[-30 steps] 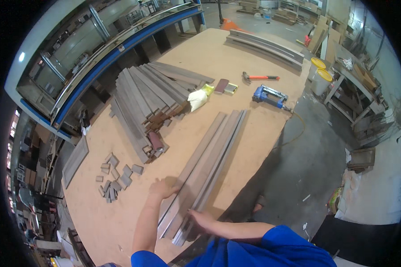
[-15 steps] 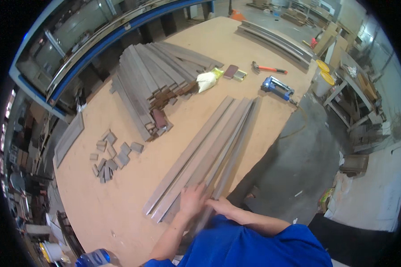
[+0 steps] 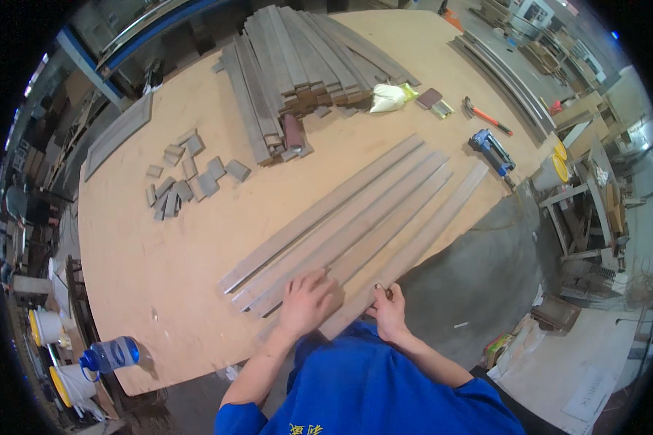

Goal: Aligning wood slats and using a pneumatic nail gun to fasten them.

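Several long grey wooden slats [image 3: 355, 217] lie side by side on a big plywood table [image 3: 174, 246], running from near me toward the far right. My left hand [image 3: 306, 301] lies flat, fingers spread, on the near ends of the middle slats. My right hand [image 3: 389, 310] grips the near end of the outermost slat [image 3: 428, 232] at the table's edge. Both arms wear blue sleeves.
A large stack of grey slats [image 3: 305, 65] lies at the far side. Small grey offcut blocks [image 3: 185, 174] are scattered at left. A blue nail gun [image 3: 492, 150], a hammer [image 3: 486, 116] and a white bag [image 3: 388, 98] lie at the right. A blue water bottle [image 3: 112, 355] stands near left.
The view has shifted closer over the table. My hands moved together to the near ends of the slats, and the outermost slat now lies slightly apart from the others.
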### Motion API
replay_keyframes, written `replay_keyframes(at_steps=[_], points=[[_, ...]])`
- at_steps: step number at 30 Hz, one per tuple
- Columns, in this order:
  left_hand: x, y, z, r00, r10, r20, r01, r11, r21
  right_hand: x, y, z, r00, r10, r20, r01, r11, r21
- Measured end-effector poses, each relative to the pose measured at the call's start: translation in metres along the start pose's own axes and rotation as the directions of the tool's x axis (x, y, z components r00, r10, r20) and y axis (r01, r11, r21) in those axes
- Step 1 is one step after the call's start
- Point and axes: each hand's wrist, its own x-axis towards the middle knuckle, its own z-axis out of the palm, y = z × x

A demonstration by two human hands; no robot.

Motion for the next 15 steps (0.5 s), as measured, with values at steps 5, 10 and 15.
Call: replay_keyframes(at_steps=[5, 10, 15], points=[[-0.016, 0.02, -0.025, 0.99, -0.083, 0.117, 0.111, 0.962, -0.25, 0.007, -0.014, 0.018, 0.94, 0.33, 0.088, -0.286, 0.901, -0.327], [-0.067, 0.016, -0.006, 0.991, -0.08, 0.111, 0.086, 0.995, -0.046, 0.025, -0.023, 0.015, 0.825, 0.474, 0.307, -0.037, 0.588, -0.808], [-0.094, 0.012, -0.002, 0.968, -0.24, -0.08, 0.247, 0.964, 0.102, 0.05, -0.075, 0.013, 0.788, -0.287, 0.544, 0.612, 0.282, -0.739]])
